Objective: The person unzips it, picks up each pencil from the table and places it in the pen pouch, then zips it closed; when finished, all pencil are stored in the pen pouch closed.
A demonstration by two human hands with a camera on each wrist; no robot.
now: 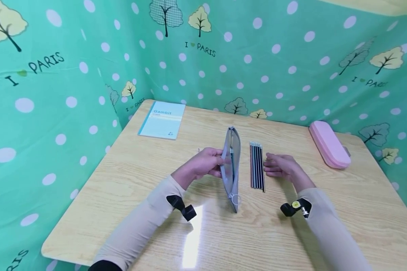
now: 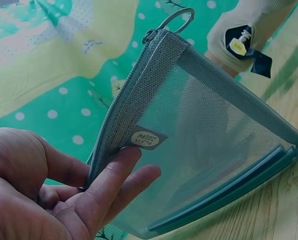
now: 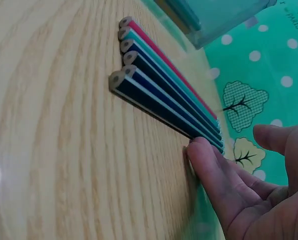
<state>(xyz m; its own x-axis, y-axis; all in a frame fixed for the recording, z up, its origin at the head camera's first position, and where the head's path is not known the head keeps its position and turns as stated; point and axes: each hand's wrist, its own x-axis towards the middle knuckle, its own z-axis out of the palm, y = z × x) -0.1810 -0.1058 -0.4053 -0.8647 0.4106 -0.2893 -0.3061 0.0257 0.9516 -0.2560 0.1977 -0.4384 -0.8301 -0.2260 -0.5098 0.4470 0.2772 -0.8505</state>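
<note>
My left hand (image 1: 207,162) pinches the upper edge of a grey mesh zipper pouch (image 1: 227,177) between thumb and fingers. It stands on edge, its zipped side up and parted. Pencils (image 2: 234,187) show through the mesh along the bottom in the left wrist view. To the right of the pouch, several pencils (image 1: 256,165) lie side by side in a row on the table, in red, green, blue and black. My right hand (image 1: 282,167) is beside that row, fingers extended, thumb apart, with a fingertip right at the outermost pencil in the right wrist view.
A pale blue notebook (image 1: 162,121) marked "Gambit" lies at the back left of the wooden table (image 1: 149,173). At the back right is a pink pencil case (image 1: 329,145). A green patterned cloth (image 1: 257,75) hangs behind and to the left.
</note>
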